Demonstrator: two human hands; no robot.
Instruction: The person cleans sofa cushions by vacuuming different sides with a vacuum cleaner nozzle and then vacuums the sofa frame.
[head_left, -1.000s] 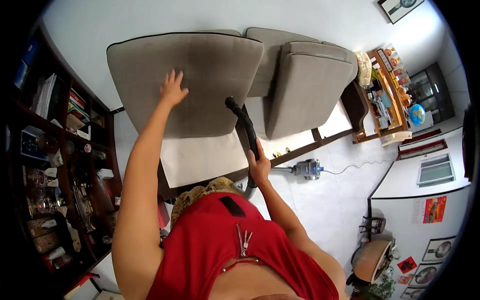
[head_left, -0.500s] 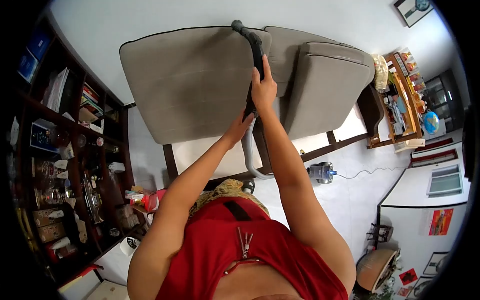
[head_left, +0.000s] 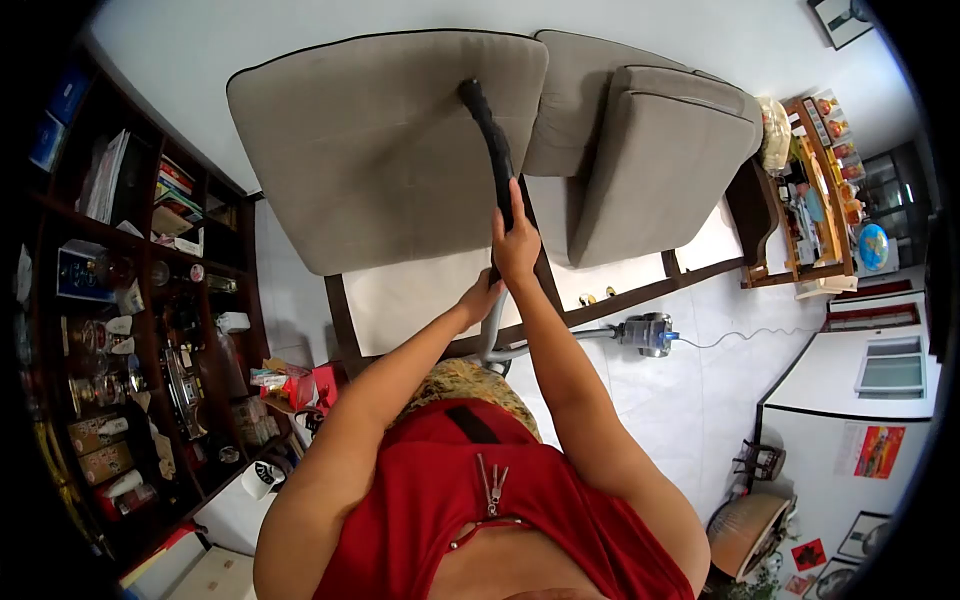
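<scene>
Red cloth (head_left: 430, 480), soft and smooth with a metal zip, is covering the person's torso. Just beyond, the left hand (head_left: 478, 303) is wrapping round the lower end of a black vacuum wand (head_left: 490, 140), where a grey hose (head_left: 555, 343) is joining it; the right hand (head_left: 517, 248) is gripping the wand higher up, a finger lying along its hard, slightly bent tube. The hose is curving over pale, glossy floor tiles (head_left: 640, 420) to a rounded grey-and-blue vacuum body (head_left: 648, 334). Under the wand, a flat cream base (head_left: 410, 295) is sitting within a dark wooden frame (head_left: 343, 310). The wand's tip is pointing at a broad grey-brown cushion (head_left: 370, 150), plush, dark-piped and round-cornered, which is standing tilted; whether they are touching, I cannot tell. Thick matching cushions (head_left: 665, 165) are leaning together on the right, and a smooth white wall (head_left: 300, 35) is rising behind.
</scene>
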